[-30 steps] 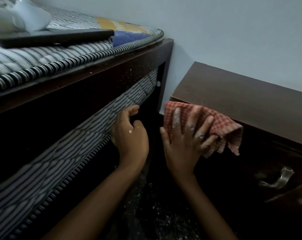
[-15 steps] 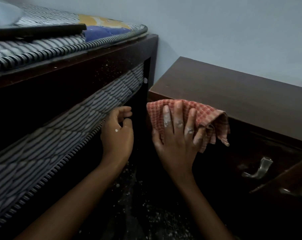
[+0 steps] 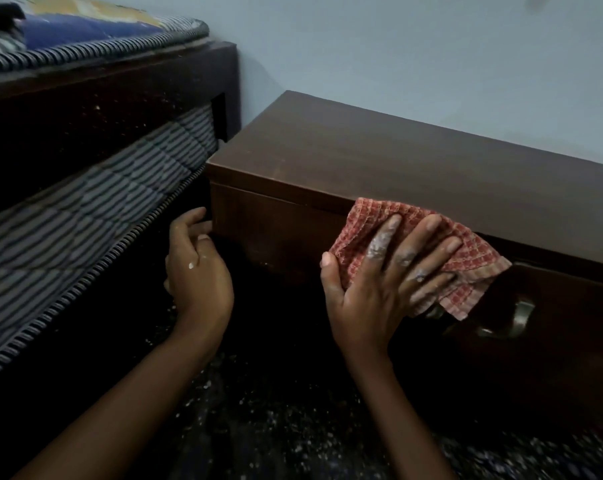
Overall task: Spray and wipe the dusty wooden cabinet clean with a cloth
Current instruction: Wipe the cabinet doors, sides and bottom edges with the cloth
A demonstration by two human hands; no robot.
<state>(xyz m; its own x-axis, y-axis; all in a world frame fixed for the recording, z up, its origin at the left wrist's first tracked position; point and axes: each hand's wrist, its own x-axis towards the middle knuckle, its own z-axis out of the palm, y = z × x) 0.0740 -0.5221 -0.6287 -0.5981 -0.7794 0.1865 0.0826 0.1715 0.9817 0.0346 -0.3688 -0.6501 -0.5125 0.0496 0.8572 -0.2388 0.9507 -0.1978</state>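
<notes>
Cabinet (image 3: 414, 161) against wall, long axis 10 to 4 o'clock | your right hand (image 3: 379, 282), fingers flat, presses cloth (image 3: 366, 220) on its front | remaining front lies toward 4, nearer this hand | left hand (image 3: 198, 271) curled at corner, grip unclear

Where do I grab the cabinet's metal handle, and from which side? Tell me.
Take the metal handle by the middle of its bowed bar, fingers hooking in from the front and right. It seems to arch out from the cabinet front, probably leaving a gap behind. The checked cloth under the right hand hangs over its left end, blocking that side.
</notes>
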